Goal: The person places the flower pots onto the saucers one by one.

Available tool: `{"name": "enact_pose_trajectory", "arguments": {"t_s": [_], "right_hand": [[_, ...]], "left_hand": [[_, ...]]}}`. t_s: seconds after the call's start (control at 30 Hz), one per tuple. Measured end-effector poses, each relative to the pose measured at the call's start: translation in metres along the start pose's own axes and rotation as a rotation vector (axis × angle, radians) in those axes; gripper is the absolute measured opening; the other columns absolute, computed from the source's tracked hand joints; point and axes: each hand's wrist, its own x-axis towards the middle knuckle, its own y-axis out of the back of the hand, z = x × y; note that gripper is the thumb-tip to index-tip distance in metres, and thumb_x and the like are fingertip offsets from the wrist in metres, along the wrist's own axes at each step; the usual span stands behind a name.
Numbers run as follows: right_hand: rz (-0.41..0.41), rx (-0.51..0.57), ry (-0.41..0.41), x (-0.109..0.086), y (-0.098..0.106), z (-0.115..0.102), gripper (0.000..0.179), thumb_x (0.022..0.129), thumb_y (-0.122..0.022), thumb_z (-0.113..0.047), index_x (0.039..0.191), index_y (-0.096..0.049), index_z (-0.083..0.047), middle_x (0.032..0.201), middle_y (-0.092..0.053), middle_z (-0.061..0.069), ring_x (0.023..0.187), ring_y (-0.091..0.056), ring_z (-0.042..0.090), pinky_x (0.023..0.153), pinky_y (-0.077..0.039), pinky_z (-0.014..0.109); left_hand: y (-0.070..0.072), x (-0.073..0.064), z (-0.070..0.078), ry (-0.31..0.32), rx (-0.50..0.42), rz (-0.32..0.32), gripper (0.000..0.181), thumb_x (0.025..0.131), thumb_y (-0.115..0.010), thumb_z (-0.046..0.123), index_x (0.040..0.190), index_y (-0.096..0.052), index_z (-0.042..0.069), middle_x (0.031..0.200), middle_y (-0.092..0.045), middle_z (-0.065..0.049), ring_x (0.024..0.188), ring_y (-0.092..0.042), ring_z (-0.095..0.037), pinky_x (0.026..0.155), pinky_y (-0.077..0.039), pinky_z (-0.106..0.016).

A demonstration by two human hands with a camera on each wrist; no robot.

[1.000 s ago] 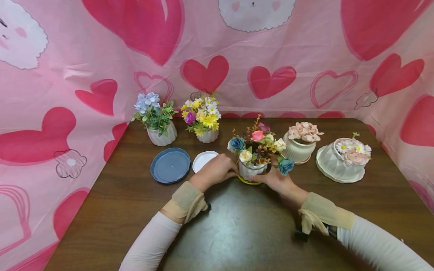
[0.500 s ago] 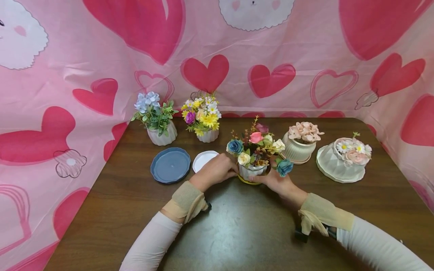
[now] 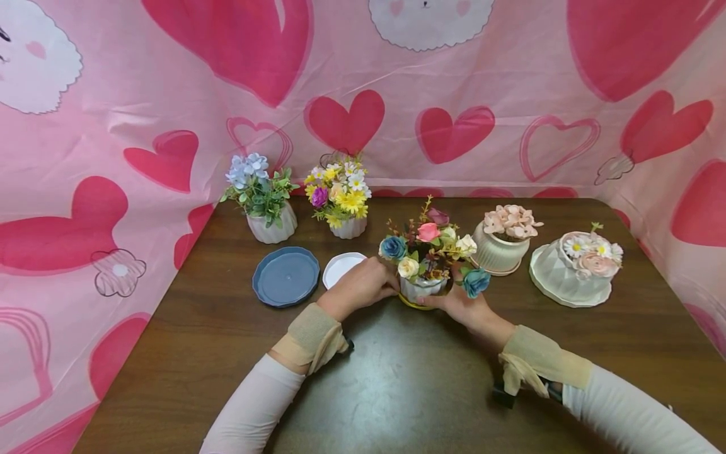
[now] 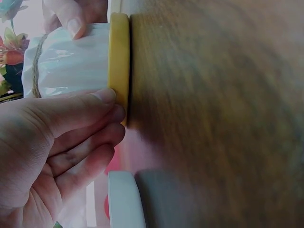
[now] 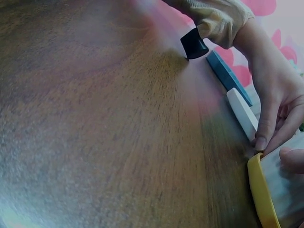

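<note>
In the head view, a white ribbed flowerpot (image 3: 418,289) with mixed artificial roses (image 3: 428,232) stands on a yellow saucer (image 4: 118,57) at the middle of the table. My left hand (image 3: 365,284) pinches the saucer's rim at its left side, thumb on top and fingers below. My right hand (image 3: 465,304) grips the pot from the right, its thumb (image 4: 75,27) on the pot's wall. The right fingers behind the pot are largely hidden. A twine band (image 4: 37,66) circles the pot near its top in the left wrist view.
Left of the pot lie a white saucer (image 3: 339,265) and a blue saucer (image 3: 286,277). Behind them stand pots of blue flowers (image 3: 272,227) and yellow daisies (image 3: 348,227). To the right are a cream pot (image 3: 498,252) and a white faceted pot (image 3: 584,277), both on saucers.
The roses and their pot have shifted slightly left and down over the yellow saucer, mostly in the first half second. Both hands have kept nearly the same places.
</note>
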Motion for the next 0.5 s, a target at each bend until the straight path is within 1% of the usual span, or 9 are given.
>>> {"name": "enact_pose_trajectory", "arguments": {"t_s": [0.2,0.37,0.43,0.5], "right_hand": [[0.004,0.031,-0.013,-0.0010,0.0007,-0.0008,0.109,0.072,-0.088,-0.023,0.153,-0.019,0.001,0.160,-0.022,0.022,0.151,-0.015,0.035,0.122,-0.014,0.053],[0.012,0.033,0.000,0.0000,0.0004,0.0008,0.108,0.071,-0.088,-0.021,0.153,-0.021,0.002,0.160,-0.023,0.022,0.151,-0.016,0.035,0.123,-0.015,0.052],[0.012,0.028,-0.009,0.0002,0.0006,0.0012,0.108,0.071,-0.088,-0.021,0.153,-0.020,0.002,0.160,-0.020,0.023,0.151,-0.014,0.036,0.123,-0.014,0.051],[0.001,0.031,-0.037,-0.0003,0.0009,0.0012,0.110,0.072,-0.087,-0.023,0.153,-0.018,0.003,0.161,-0.017,0.024,0.151,-0.011,0.036,0.123,-0.013,0.051]], "left_hand": [[0.0003,0.0002,0.0007,-0.014,-0.005,0.004,0.008,0.089,-0.073,0.018,0.086,-0.080,0.020,0.085,-0.075,0.010,0.082,-0.068,-0.003,0.075,-0.054,-0.021],[0.0008,0.0000,0.0010,-0.016,-0.004,0.006,0.009,0.089,-0.073,0.017,0.085,-0.080,0.020,0.084,-0.075,0.010,0.081,-0.067,-0.003,0.074,-0.053,-0.021],[0.0008,0.0000,0.0012,-0.014,-0.005,0.004,0.009,0.089,-0.073,0.016,0.084,-0.080,0.019,0.084,-0.074,0.009,0.081,-0.067,-0.003,0.074,-0.053,-0.022],[0.0008,0.0000,0.0014,-0.014,-0.004,0.000,0.008,0.088,-0.073,0.016,0.084,-0.080,0.019,0.084,-0.074,0.009,0.080,-0.067,-0.003,0.073,-0.053,-0.022]]}}
